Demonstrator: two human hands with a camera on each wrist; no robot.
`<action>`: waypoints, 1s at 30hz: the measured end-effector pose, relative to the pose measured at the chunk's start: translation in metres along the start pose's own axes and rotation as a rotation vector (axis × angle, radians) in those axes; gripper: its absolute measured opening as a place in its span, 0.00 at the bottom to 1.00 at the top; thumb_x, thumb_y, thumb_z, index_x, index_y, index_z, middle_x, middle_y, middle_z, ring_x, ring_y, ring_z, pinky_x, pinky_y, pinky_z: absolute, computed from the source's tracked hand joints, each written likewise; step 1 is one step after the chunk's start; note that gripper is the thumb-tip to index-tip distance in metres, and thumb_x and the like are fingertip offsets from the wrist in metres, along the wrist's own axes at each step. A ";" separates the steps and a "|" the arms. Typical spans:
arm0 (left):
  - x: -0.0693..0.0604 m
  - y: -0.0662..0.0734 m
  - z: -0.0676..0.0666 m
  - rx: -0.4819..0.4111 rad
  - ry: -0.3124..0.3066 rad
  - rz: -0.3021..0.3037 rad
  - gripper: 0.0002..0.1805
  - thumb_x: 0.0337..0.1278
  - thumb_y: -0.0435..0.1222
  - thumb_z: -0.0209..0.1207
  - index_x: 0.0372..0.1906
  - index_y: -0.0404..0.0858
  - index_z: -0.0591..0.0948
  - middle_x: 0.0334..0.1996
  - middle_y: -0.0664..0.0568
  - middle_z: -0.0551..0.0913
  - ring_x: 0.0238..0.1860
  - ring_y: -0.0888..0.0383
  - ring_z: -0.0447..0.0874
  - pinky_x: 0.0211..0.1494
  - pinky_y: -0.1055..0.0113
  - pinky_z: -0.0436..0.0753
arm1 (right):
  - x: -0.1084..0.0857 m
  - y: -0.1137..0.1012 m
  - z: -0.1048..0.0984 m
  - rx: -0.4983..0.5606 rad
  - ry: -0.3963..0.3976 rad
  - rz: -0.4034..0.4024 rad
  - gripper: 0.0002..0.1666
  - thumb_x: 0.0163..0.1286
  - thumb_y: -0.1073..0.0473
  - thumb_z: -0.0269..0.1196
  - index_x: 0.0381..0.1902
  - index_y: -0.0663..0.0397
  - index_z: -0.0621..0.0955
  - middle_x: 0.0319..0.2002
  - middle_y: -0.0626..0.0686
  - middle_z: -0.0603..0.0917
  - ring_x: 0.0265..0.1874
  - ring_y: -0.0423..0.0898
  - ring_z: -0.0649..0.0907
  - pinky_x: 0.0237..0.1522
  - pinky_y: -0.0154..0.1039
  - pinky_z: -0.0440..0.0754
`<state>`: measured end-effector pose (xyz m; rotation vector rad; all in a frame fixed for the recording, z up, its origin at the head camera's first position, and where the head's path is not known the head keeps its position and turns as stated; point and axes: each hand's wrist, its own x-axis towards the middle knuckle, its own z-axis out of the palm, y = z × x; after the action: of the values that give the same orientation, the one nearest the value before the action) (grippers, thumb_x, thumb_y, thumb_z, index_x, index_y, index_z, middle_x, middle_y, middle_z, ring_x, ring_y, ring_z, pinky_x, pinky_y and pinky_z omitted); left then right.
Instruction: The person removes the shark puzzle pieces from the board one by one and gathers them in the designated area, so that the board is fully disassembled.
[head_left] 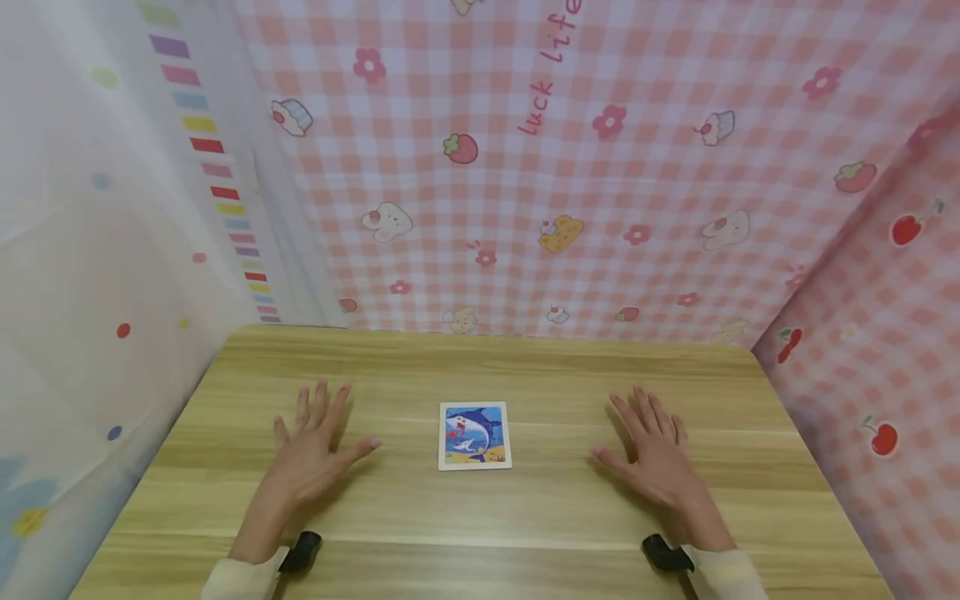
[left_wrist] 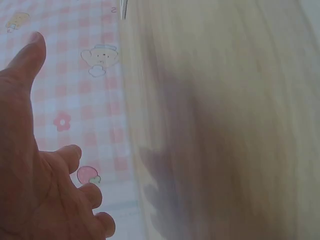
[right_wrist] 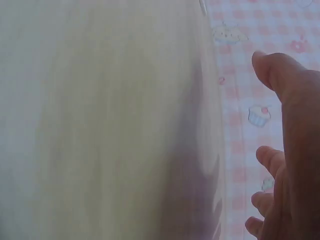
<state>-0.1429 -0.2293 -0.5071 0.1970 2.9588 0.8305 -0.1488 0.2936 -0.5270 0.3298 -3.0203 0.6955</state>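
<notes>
Just below the centre of the head view, a small square picture panel (head_left: 475,436) lies flat on the wood-grained table (head_left: 480,521), showing a blue sea scene inside a white border. It looks thin and light, and probably stiff like card or board; its printed face may be rather smooth, and if the picture is made of loose pieces, which is too small to tell, tilting could unsettle them. The surest hold would likely be a pinch on opposite sides of the white border, or a fingertip worked under one edge, since so flat a thing gives little to grasp from above. To its left in the frame is the left hand (head_left: 306,457), to its right the right hand (head_left: 658,463), both well apart from it, with fingers spread wide, thumbs pointing inward, and nothing held. A black wrist piece (head_left: 302,552) sits by the left cuff at lower left and another black piece (head_left: 666,553) by the right cuff at lower right; either might brush the table if a wrist dips low. Pink checked cloth (head_left: 525,187) fills the upper middle, a white dotted cloth (head_left: 75,258) the left side and a cherry-print cloth (head_left: 862,392) the right, and all three hang too far from the panel to hinder a grip
</notes>
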 end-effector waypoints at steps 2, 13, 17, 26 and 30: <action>0.001 0.003 0.001 -0.001 0.002 0.006 0.55 0.64 0.68 0.54 0.85 0.52 0.42 0.84 0.40 0.31 0.82 0.34 0.22 0.71 0.19 0.27 | 0.003 -0.006 0.003 0.017 -0.001 -0.016 0.53 0.68 0.30 0.62 0.83 0.40 0.55 0.84 0.63 0.44 0.82 0.68 0.44 0.74 0.78 0.38; 0.004 0.016 0.008 -0.004 0.003 0.041 0.54 0.65 0.68 0.54 0.84 0.49 0.46 0.84 0.39 0.34 0.83 0.33 0.27 0.73 0.19 0.34 | 0.019 -0.034 0.016 0.101 0.014 -0.078 0.51 0.70 0.35 0.64 0.82 0.45 0.58 0.83 0.63 0.48 0.82 0.66 0.48 0.75 0.74 0.45; 0.007 0.022 0.011 -0.012 0.002 0.064 0.53 0.65 0.67 0.55 0.84 0.47 0.48 0.84 0.38 0.36 0.83 0.33 0.28 0.74 0.20 0.36 | 0.022 -0.040 0.015 0.119 0.025 -0.072 0.50 0.69 0.37 0.65 0.81 0.45 0.59 0.83 0.63 0.49 0.81 0.65 0.50 0.74 0.75 0.47; 0.015 0.033 0.020 -0.020 0.004 0.087 0.54 0.64 0.69 0.54 0.84 0.47 0.49 0.84 0.39 0.38 0.83 0.34 0.29 0.77 0.24 0.39 | 0.031 -0.056 0.023 0.189 0.035 -0.082 0.48 0.69 0.39 0.67 0.80 0.46 0.62 0.82 0.62 0.53 0.80 0.67 0.55 0.72 0.78 0.54; 0.013 0.037 0.027 -0.032 -0.005 0.096 0.53 0.64 0.68 0.55 0.84 0.47 0.49 0.84 0.38 0.38 0.83 0.34 0.30 0.77 0.24 0.39 | 0.034 -0.065 0.030 0.225 0.027 -0.101 0.48 0.70 0.40 0.67 0.80 0.48 0.62 0.82 0.62 0.55 0.79 0.67 0.57 0.72 0.76 0.60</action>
<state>-0.1495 -0.1826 -0.5110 0.3415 2.9495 0.8857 -0.1673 0.2172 -0.5235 0.4698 -2.8794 1.0237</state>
